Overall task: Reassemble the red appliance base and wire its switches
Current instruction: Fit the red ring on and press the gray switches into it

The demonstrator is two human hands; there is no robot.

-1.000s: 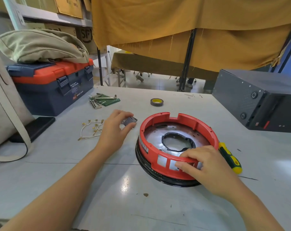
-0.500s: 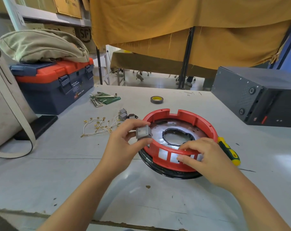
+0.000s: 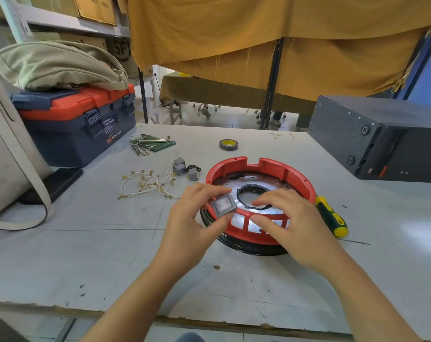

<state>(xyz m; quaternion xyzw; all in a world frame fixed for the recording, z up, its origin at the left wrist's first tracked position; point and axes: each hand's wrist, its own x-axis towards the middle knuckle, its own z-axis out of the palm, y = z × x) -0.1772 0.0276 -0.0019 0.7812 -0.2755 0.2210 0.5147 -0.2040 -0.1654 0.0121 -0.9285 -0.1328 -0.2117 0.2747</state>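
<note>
The left hand [image 3: 193, 218] pinches a grey rocker switch [image 3: 224, 205] by its edges, thumb below and fingers [image 3: 210, 190] curled over the top, right at the near-left rim of the red base [image 3: 259, 166]. The right hand [image 3: 292, 223] rests on the near wall of the base, its fingers loosely spread, holding nothing that I can make out.

The base sits on a black ring in the middle of the tabletop [image 3: 111, 255]. Its near wall has rectangular windows, and I'd guess the switch belongs in one of them. To do it well, I'd turn the switch so its face points outward, line it up square with the window, and press evenly on the frame until it seats, with the right hand bracing the base so it doesn't slide. Pushing it in crooked could jam it or bend its clips.

Left of the base lie three more switches [image 3: 185, 169] and a tangle of white wires [image 3: 148, 185] with brass ends. Just right of the base lies a screwdriver [image 3: 331, 217]; beyond it, a roll of tape [image 3: 228, 144].

Far left of the base stands a toolbox [image 3: 81, 124], lid shut, so what's inside can't be seen; a folded bag [image 3: 56, 65] lies on top. The base itself holds only a shiny metal plate [image 3: 224, 185] with a hole in it.
</note>
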